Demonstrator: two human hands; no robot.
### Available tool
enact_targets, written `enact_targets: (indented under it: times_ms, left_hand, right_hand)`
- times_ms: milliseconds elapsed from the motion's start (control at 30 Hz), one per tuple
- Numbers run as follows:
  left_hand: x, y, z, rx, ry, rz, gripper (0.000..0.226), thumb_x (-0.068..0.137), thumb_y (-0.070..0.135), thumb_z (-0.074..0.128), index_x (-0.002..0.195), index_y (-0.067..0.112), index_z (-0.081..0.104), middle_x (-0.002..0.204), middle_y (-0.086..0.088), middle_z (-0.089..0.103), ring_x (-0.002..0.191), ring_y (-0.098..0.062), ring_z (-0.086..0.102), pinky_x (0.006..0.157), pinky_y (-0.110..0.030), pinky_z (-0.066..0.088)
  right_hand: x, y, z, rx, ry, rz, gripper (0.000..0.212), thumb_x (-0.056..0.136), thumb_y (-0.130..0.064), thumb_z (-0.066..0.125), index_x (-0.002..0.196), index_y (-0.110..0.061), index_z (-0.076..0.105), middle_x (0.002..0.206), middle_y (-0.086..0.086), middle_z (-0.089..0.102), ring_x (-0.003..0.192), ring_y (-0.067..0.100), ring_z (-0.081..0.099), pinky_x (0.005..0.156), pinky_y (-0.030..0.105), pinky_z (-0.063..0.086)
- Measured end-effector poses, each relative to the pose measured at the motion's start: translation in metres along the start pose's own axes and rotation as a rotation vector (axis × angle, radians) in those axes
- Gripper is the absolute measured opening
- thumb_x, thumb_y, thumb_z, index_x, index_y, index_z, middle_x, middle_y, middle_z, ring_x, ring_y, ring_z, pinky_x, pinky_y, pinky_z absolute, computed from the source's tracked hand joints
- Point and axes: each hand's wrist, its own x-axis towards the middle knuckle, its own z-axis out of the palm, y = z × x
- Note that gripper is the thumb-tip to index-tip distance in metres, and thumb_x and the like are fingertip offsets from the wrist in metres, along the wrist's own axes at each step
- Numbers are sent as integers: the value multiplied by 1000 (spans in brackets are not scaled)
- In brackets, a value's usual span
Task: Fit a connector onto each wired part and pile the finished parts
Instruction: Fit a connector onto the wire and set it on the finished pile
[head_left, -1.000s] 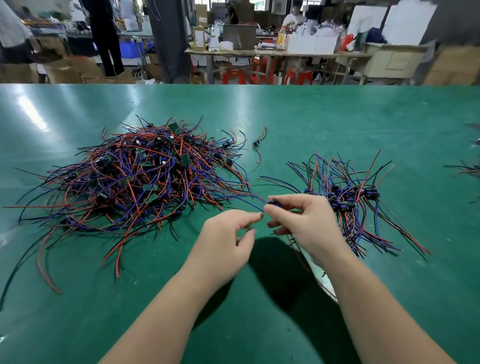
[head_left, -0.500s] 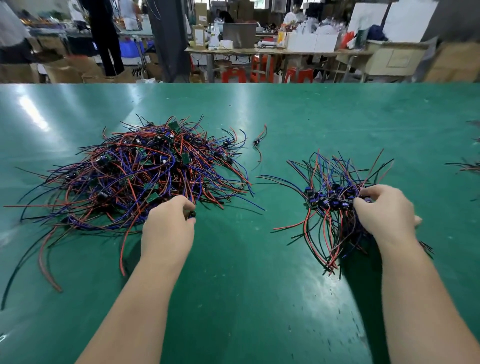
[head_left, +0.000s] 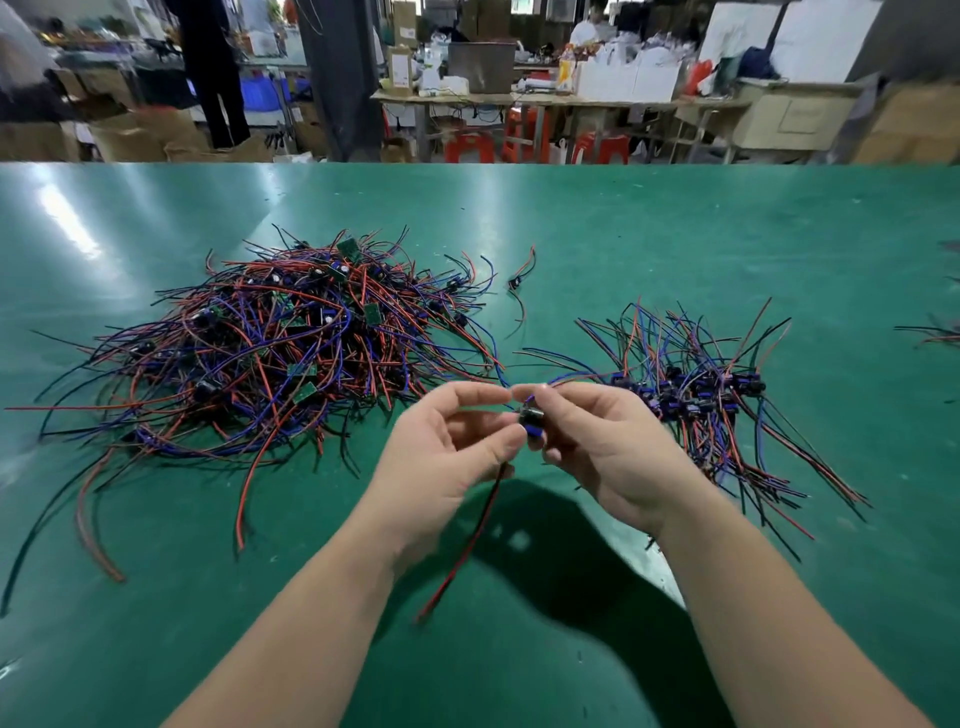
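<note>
A big tangle of wired parts (head_left: 270, 353), red, blue and black leads with small green boards, lies on the left of the green table (head_left: 675, 234). A smaller pile of parts with blue connectors (head_left: 696, 395) lies on the right. Between the piles, above the table, my left hand (head_left: 441, 457) and my right hand (head_left: 602, 447) meet on one wired part (head_left: 531, 422), a small dark body with a blue piece. Both hands pinch it. Its red and black lead (head_left: 467, 545) hangs down under my left hand.
One loose wired part (head_left: 519, 283) lies alone behind the gap between the piles. More wires (head_left: 935, 332) show at the right edge. Beyond the table's far edge stand benches, red stools, boxes and people.
Half a second ago my hands were apart, left at the big tangle, right at the smaller pile. Both have come together at the middle, holding one wired part.
</note>
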Motion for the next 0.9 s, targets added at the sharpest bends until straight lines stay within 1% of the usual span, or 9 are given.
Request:
enact_targets:
  times_ms: [100,233,333,400,500,633,700,800,900]
  left_hand:
    - [-2,-1,6,-35,-16,-77,31,62,12,71,91,12,60,68,3,69,60,-5,62,53,-21,53]
    - [-4,0,5,-41,-22,-175,34,61,21,73,92,8,66,67,0,67,54,-7,60,51,-20,52]
    - [-4,1,5,-22,-26,-237,29,59,22,75,82,6,70,64,-3,67,51,-8,60,49,-19,52]
    - [-3,0,5,13,-26,-262,17,60,21,77,71,8,72,57,-1,65,48,-8,58,47,-17,50]
    - [-3,1,6,86,-49,-277,8,67,15,77,65,9,72,59,-2,65,44,-6,54,43,-16,46]
    - [-8,0,8,172,-191,-275,9,73,8,76,65,9,72,61,-4,67,41,-9,53,42,-15,42]
    - [-9,0,9,222,-250,-274,15,77,6,74,64,12,71,61,-3,67,40,-11,53,42,-14,40]
    - [-11,2,8,261,-322,-294,12,79,7,73,68,12,70,63,-4,66,42,-12,54,43,-15,40]
    - [-14,6,3,148,-465,-387,5,81,9,72,82,13,74,70,-1,68,50,-9,56,51,-19,49]
  right_hand:
    - [0,-1,-2,93,39,2,12,66,-21,68,69,-14,77,70,-1,69,56,5,58,48,14,42]
    - [1,0,-3,49,86,24,10,57,-21,73,64,-15,76,67,1,68,56,6,58,49,14,45]
    - [1,2,-2,-5,93,54,15,55,-22,75,64,-11,75,63,3,67,55,7,61,50,14,46]
    - [2,2,-3,-31,123,49,14,56,-21,74,64,-9,72,61,5,66,53,8,59,50,15,46]
    - [3,-5,-10,17,227,11,11,61,-15,72,64,-6,67,55,6,63,48,9,59,45,15,45]
    - [4,-21,-35,173,453,-6,9,78,-3,67,85,2,62,58,7,67,49,10,64,45,15,49]
    - [3,-24,-46,221,518,-33,6,83,-3,65,86,2,62,60,8,68,53,12,67,47,15,51]
    - [4,-21,-49,235,545,-54,10,88,-7,63,80,-1,62,56,5,67,54,13,68,46,16,50]
    - [7,-24,-49,250,573,-81,28,98,-27,51,81,-6,61,51,2,63,46,10,62,41,15,46]
